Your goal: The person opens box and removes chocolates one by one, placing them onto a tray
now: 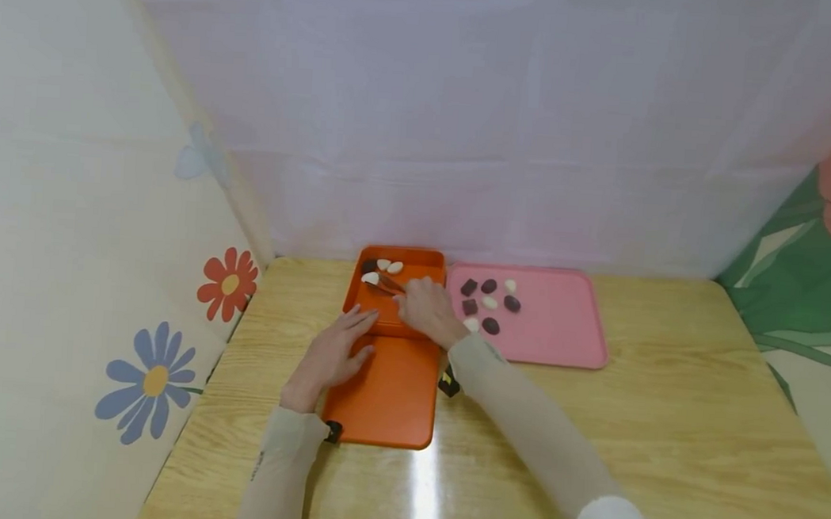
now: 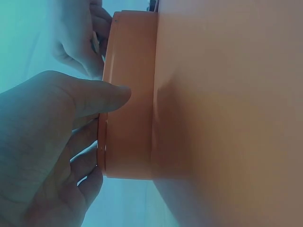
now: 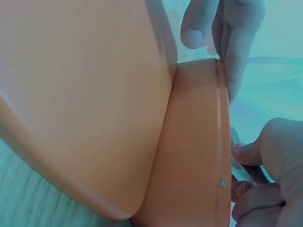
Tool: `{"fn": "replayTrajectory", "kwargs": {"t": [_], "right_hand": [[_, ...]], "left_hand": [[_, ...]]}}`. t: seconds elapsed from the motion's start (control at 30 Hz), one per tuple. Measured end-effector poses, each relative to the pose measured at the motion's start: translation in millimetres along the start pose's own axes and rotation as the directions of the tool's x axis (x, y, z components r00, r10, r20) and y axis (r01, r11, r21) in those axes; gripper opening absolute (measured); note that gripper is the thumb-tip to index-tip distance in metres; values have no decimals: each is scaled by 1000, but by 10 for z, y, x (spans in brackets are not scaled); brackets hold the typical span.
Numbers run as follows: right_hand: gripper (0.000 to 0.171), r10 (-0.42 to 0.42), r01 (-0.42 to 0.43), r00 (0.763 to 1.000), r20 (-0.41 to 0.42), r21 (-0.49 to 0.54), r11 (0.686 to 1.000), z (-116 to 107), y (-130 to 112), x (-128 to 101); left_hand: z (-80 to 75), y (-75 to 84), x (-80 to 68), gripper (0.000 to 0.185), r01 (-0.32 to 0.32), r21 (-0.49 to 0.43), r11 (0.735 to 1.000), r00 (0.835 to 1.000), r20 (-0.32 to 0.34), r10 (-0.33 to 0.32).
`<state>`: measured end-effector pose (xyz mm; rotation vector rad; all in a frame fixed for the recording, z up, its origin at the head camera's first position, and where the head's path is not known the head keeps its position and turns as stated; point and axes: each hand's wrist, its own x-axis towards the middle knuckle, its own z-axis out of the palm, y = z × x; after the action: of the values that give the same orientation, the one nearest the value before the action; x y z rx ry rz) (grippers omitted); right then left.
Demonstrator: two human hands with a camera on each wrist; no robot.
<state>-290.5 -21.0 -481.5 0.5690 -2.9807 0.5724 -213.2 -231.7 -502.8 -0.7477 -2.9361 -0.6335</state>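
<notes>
While our left hand [image 1: 328,357] lies flat with straight fingers on the orange box [image 1: 386,393] at the bench's left, we judge it light, stiff and slick, best steadied at the rim, as our right hand [image 1: 427,308] pinches metal tongs [image 1: 385,285] over it.

The right hand [image 1: 423,308] works inside the orange box [image 1: 430,262], hemmed by its raised walls and by the left hand [image 1: 334,354] resting on the near rim just beside it; the box's lid [image 1: 393,393] lies below both hands. To the right hand's right the pink tray [image 1: 561,332] holds scattered pieces near its left edge; past the tray, bare wooden table [image 1: 662,433] lies open.
</notes>
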Motion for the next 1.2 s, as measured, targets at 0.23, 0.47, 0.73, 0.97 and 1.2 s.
{"fn": "replayTrajectory", "kwargs": {"t": [0.23,0.47,0.73,0.97,1.2], "right_hand": [[39,-3,4,999,-37,14,1000,-99,15,-85],[29,29,-27,999,-19,100,995,-209,73,-183],[33,27,-27,1000,-1,150,988,-332,154,-320],[38,24,-24,1000,1,135,991,-435,183,-470],[35,32,-24,998,-51,161,987,-490,256,-635]], "left_hand": [[15,-24,12,62,9,-7,1000,1000,1,-9],[3,-40,29,62,10,-2,1000,1000,9,-10],[-32,-46,5,63,6,-15,1000,1000,7,-6],[-46,-35,-20,63,-9,-23,1000,1000,2,9],[-34,-31,-29,62,-22,-26,999,1000,-8,22]]}}
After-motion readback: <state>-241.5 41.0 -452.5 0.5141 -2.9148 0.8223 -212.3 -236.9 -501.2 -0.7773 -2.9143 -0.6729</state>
